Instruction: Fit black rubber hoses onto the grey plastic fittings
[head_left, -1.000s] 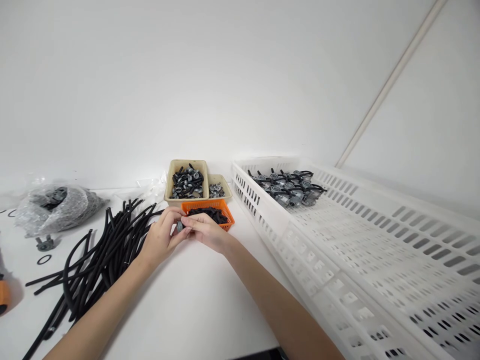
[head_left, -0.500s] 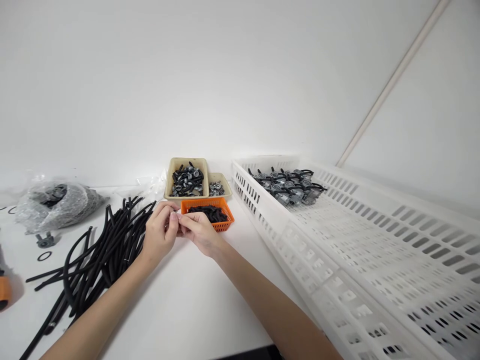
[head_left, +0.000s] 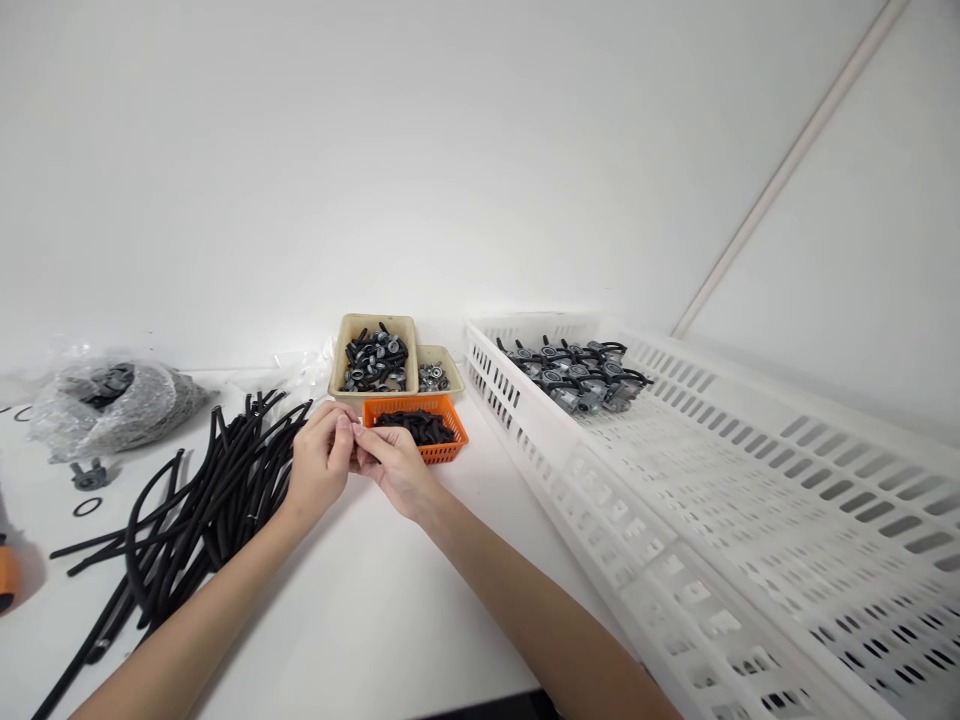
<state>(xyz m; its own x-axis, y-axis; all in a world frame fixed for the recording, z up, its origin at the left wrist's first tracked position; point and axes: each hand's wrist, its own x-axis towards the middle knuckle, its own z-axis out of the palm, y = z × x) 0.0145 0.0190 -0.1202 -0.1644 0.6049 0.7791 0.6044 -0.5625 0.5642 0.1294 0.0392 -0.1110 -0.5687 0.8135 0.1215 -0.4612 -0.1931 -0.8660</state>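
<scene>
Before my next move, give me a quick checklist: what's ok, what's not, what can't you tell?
1. Left grip and right grip together: ok, touching.
2. Anything held between them: cannot tell, hidden from view.
3. Basket upright and stocked: ok, black pieces inside.
4. Hoses sorted: not ok, piled crisscross.
5. Ring stowed: not ok, lying loose.
6. Assemblies inside crate: ok.

Surface (head_left: 360, 610), far left: bag (head_left: 161, 415), parts (head_left: 111, 385) inside. Near side of bag: one loose fitting (head_left: 90, 477), then one ring (head_left: 78, 508). Right of these lies a pile of tubes (head_left: 217, 500). Far centre: left tray (head_left: 412, 350) and right tray (head_left: 457, 374), side by side, parts in both. Just near of trays: basket (head_left: 444, 454), pieces (head_left: 420, 427) inside. Near left of basket: left hand (head_left: 322, 455), right hand (head_left: 397, 465), touching. Right: crate (head_left: 536, 435), assemblies (head_left: 589, 378) in its far left corner.
</scene>
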